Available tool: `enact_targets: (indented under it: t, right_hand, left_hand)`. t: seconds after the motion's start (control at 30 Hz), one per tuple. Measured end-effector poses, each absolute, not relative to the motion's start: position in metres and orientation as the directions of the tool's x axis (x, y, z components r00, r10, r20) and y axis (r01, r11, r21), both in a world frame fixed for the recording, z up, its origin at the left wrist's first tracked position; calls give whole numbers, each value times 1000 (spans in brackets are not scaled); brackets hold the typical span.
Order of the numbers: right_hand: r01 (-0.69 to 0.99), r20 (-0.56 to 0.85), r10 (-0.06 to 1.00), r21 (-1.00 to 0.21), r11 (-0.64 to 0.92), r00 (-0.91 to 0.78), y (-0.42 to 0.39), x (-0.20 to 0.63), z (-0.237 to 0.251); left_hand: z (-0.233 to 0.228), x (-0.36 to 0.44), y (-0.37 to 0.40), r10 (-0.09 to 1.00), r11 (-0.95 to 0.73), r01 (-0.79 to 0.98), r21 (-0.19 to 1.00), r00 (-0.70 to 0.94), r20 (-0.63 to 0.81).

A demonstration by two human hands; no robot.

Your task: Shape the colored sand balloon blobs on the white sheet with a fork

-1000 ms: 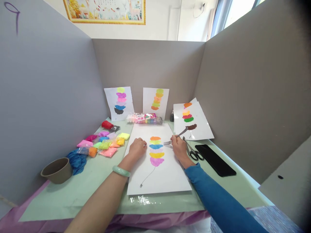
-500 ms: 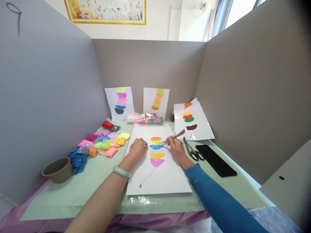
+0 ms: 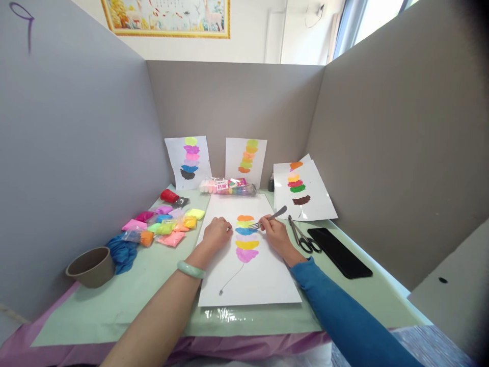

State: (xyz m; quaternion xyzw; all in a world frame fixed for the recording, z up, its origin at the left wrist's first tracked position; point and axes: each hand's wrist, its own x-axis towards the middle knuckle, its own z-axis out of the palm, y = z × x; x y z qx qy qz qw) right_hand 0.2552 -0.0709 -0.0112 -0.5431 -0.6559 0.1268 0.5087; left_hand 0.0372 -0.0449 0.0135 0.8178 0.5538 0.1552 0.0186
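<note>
A white sheet [image 3: 263, 275] lies flat in front of me with a stack of coloured clay patches [image 3: 246, 238] pressed onto it: orange, yellow-green, blue, pale purple, yellow, pink. My right hand [image 3: 275, 235] grips a metal fork [image 3: 267, 218] and its tines rest on the yellow-green and blue patches. My left hand [image 3: 216, 233], fingers curled, presses on the sheet just left of the patches. A green bangle [image 3: 190, 269] circles that wrist.
Several small bags of coloured clay [image 3: 164, 224] lie at the left, with a blue cloth [image 3: 121, 252] and a brown bowl [image 3: 90, 266]. Scissors [image 3: 303, 237] and a black phone [image 3: 338, 251] lie at the right. Finished sheets [image 3: 305, 196] lean on the grey partition.
My right hand has slid the fork leftward, from the bare paper beside the stack onto the coloured patches. My left hand stays where it was.
</note>
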Motion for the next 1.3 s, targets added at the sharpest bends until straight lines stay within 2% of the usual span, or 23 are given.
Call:
enact_targets:
  t: [0.23, 0.53, 1.1, 1.3]
  right_hand:
    - [557, 540, 832, -733, 391, 127, -71, 254, -11]
    - [530, 557, 828, -723, 443, 67, -72, 252, -10]
    - [574, 514, 851, -730, 370, 105, -72, 253, -10]
    - [539, 501, 858, -756, 372, 110, -73, 252, -8]
  left_hand:
    - [13, 37, -44, 917, -377, 902, 211, 330, 226]
    - [12, 37, -43, 911, -387, 900, 201, 339, 235]
    - [12, 37, -44, 917, -377, 902, 209, 332, 222]
    - [11, 37, -43, 910, -389, 898, 206, 339, 238]
